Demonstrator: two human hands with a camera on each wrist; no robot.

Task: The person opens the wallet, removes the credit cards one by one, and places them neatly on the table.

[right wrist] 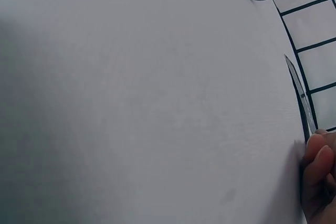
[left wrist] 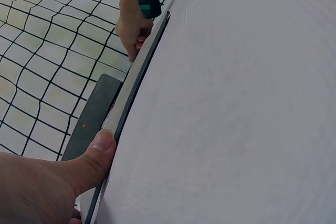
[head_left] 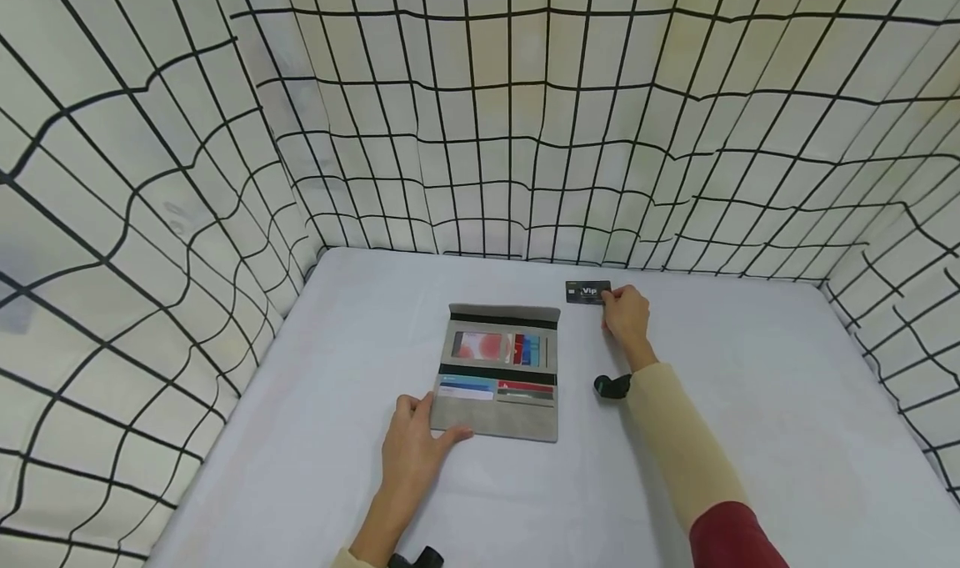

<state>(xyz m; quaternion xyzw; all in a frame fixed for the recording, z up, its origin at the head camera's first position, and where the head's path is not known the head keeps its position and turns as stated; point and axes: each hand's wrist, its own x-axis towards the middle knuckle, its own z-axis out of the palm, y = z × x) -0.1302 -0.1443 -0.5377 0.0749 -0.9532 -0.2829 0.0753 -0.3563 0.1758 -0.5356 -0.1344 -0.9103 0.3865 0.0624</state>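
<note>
A grey wallet (head_left: 517, 424) lies unfolded on the white table, its flap turned away at the far side. My left hand (head_left: 411, 444) holds its near left corner, thumb along the near edge and fingers at the left side. Several coloured cards (head_left: 465, 387) sit in the wallet's slots, and a window pocket shows a pink-patterned card (head_left: 480, 345). Beyond the wallet's far right corner, my right hand (head_left: 628, 314) pinches the right end of a black card (head_left: 583, 291) marked "Vip". In the right wrist view this card (right wrist: 300, 90) appears nearly edge-on, tilted close over the table.
White cloth covers the table (head_left: 337, 334). A black grid net (head_left: 510, 134) in front of pale sheeting encloses its back and sides. Dark wrist cameras (head_left: 612, 387) stick out from both wrists, the right one close above the cloth.
</note>
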